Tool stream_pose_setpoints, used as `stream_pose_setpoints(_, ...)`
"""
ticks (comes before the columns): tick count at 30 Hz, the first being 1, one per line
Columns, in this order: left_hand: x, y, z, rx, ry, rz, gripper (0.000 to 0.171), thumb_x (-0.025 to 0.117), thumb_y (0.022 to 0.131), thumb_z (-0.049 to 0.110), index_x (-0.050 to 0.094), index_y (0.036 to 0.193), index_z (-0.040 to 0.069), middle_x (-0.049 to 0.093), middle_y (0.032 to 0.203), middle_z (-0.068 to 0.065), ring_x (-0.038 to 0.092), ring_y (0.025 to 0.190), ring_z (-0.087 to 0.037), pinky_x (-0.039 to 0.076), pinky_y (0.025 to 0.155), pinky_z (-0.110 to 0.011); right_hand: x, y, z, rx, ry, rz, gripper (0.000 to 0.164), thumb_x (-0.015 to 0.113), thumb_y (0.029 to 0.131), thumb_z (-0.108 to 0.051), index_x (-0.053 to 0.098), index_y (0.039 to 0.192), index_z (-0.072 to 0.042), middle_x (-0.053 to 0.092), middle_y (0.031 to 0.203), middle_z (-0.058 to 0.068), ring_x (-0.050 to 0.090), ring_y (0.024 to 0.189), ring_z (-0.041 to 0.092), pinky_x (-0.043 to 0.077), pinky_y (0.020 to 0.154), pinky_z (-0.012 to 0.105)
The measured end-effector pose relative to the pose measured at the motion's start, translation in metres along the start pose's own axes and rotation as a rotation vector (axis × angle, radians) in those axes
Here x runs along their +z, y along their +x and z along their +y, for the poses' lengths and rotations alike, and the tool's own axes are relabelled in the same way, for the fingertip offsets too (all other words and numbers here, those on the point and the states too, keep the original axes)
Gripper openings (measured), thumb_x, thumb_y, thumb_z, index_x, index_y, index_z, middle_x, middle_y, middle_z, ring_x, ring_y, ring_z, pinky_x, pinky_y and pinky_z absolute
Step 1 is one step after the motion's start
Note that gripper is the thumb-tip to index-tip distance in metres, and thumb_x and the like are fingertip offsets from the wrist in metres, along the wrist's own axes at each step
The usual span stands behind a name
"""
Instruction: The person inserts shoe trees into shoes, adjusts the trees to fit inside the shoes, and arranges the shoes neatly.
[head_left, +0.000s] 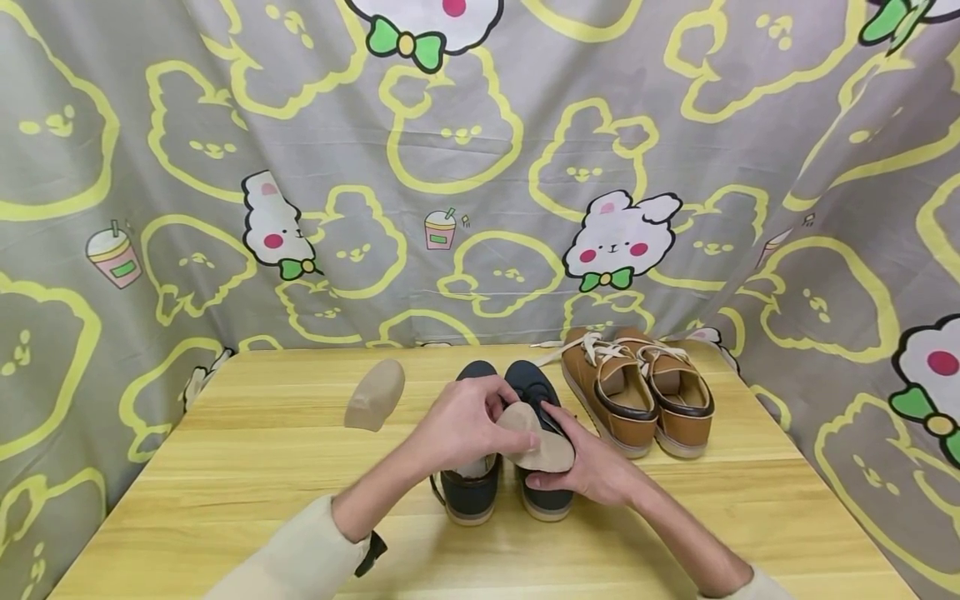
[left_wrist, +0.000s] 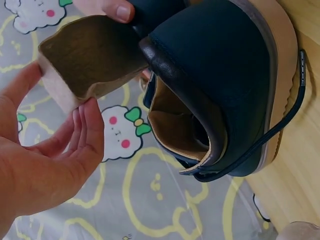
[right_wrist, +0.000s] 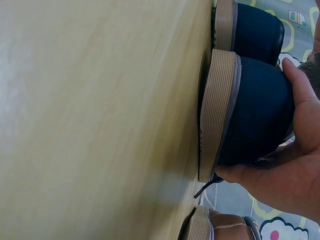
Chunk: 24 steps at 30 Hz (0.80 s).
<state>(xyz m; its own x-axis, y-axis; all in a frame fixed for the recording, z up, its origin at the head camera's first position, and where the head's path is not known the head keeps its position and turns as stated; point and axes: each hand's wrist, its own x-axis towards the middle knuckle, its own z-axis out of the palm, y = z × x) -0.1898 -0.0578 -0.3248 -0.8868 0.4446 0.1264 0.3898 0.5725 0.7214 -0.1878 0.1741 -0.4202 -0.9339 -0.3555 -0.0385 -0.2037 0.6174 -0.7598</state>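
Observation:
My left hand (head_left: 465, 421) pinches a beige moulded shoe insert (head_left: 552, 450) by its edge, thumb on one side and fingertips on the other. In the left wrist view the hollow inside of the insert (left_wrist: 95, 55) shows. It is held over the opening of the right navy shoe (head_left: 547, 502), covering much of that opening in the head view. My right hand (head_left: 600, 471) holds this shoe around its sides, its thumb near the heel collar. The left navy shoe (head_left: 471, 498) stands beside it, its opening partly behind my left hand, a dark lace hanging down its side.
A second beige insert (head_left: 377, 396) lies on the wooden table (head_left: 262, 467) to the left. Right of the navy shoes stands a pair of brown shoes (head_left: 630, 429) with pale laces. A patterned grey curtain (head_left: 480, 275) hangs behind the table and along its sides.

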Motion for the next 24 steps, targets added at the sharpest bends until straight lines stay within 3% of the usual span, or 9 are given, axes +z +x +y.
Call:
stream_pose_setpoints(14,0.011,0.012,-0.002,0.003,0.069,0.038,0.040,0.084,0.076,0.048,0.069,0.096,0.018,0.060,0.075,0.004,0.055,0.069,-0.012,0.047,0.059,-0.027,0.001,0.000,0.001,0.019,0.070,-0.015,0.111,0.089,0.075,-0.044,0.023,0.162,-0.022,0.044,0.154,0.012,0.051,0.132,0.027,0.040,0.108,0.050)
stream_pose_setpoints(24,0.016,0.012,0.000,-0.031,0.093,-0.011,0.044,0.082,0.079,0.051,0.065,0.102,0.018,0.060,0.076,0.004,0.056,0.067,-0.012,0.047,0.057,-0.028,0.002,0.001,0.003,0.006,0.053,-0.011,0.109,0.088,0.076,-0.047,0.025,0.161,-0.026,0.048,0.149,0.009,0.054,0.128,0.024,0.042,0.106,0.049)
